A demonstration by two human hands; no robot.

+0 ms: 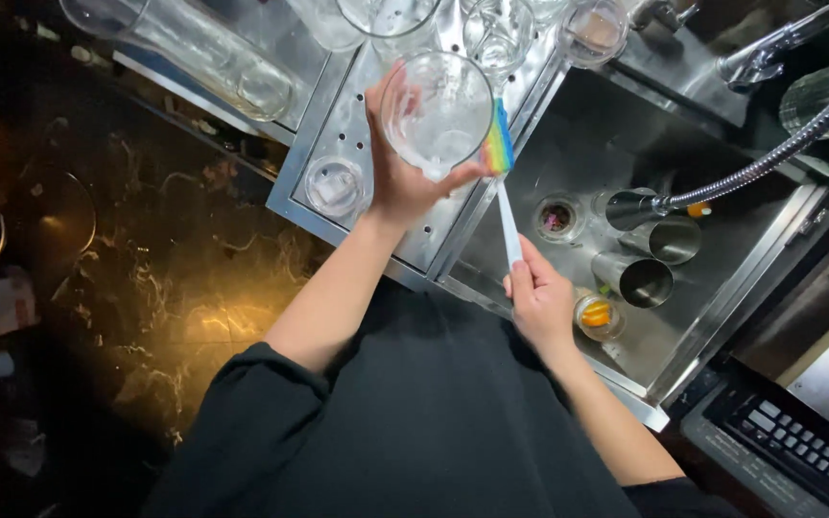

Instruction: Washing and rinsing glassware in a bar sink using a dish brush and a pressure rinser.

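Left hand (397, 177) is wrapped around a clear glass (437, 113), tipped on its side over the rack (338, 125). Right hand (539, 299) pinches the white handle of a brush (506, 192) with a rainbow sponge, which touches the glass rim. It looks like the scrubbing step (the sponge seems ready to go inside). More glasses (336, 185) crowd the rack, and metal cups (647, 278) and a hose (769, 158) fill the sink (722, 297), so there is little room

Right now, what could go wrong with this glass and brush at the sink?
The left hand holds the glass tilted above the steel drain rack; wet, it could slip and break. Other glasses stand close by and might get knocked. The right hand grips only the brush handle's end, giving weak control.
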